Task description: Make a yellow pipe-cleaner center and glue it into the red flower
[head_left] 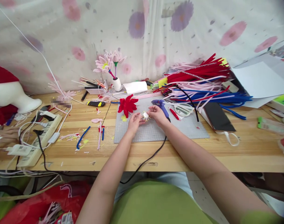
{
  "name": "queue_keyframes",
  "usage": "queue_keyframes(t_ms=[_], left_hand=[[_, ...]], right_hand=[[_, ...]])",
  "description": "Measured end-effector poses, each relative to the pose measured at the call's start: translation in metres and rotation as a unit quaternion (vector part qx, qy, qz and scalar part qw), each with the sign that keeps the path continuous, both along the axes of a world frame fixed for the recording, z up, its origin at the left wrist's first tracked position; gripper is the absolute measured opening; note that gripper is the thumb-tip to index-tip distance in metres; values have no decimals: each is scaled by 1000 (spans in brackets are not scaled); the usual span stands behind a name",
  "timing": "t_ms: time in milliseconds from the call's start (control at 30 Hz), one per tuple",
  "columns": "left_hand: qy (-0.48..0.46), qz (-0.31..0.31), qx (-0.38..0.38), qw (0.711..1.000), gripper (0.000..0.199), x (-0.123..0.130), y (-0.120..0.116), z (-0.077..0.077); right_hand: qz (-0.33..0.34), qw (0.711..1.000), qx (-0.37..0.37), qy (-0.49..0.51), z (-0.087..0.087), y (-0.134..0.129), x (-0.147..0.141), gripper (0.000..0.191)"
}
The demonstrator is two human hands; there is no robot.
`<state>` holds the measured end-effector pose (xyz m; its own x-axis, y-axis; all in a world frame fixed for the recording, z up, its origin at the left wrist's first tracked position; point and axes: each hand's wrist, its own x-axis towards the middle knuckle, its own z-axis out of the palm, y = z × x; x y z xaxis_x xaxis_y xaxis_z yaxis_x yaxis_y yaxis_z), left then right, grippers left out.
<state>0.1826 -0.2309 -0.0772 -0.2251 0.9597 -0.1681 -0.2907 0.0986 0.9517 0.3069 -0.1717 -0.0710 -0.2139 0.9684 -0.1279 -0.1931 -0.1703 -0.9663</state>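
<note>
Between my two hands is a small white disc with yellow spikes point(145, 116) round its edge, held just above the grey cutting mat point(142, 134). My left hand point(135, 122) pinches its left side with closed fingers. From the right, my right hand point(156, 114) grips the opposite edge between thumb and fingers. A red fuzzy flower point(127, 105) lies beyond my left hand. Close behind my right hand rests a purple glue gun point(160, 106), partly covered by that hand, with its black cord running toward me. White-handled scissors point(182, 109) and a red pen-like piece point(174, 114) lie to the right.
Red, pink and blue pipe cleaners point(197, 82) are piled at the back right, near a phone point(219, 116). A white vase point(117, 84) holds pink flowers. A yellow-black utility knife point(95, 103), scraps and a power strip point(40, 140) lie left. Another person's hand point(4, 138) is at far left.
</note>
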Motion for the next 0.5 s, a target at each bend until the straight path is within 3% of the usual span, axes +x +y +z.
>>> queue_keyframes(t_ms=[100,267,333,400,500], left_hand=[[-60,-29,-21,998,28,1,3,7],[-65,49,-16,997,23,-1,0,8],[-81,78,-6,994,23,-4,-1,7],[-98,92,6,991,25,-8,-2,6],[-106,89,17,990,30,-11,-4,5]], right_hand=[[-10,1000,11,-10,-3,2,-8,51],[24,999,39,-6,3,-1,-7,50],[102,991,86,-30,12,-5,10,46],[218,964,127,-80,23,-7,37,39],[351,920,76,-155,35,-5,82,34]])
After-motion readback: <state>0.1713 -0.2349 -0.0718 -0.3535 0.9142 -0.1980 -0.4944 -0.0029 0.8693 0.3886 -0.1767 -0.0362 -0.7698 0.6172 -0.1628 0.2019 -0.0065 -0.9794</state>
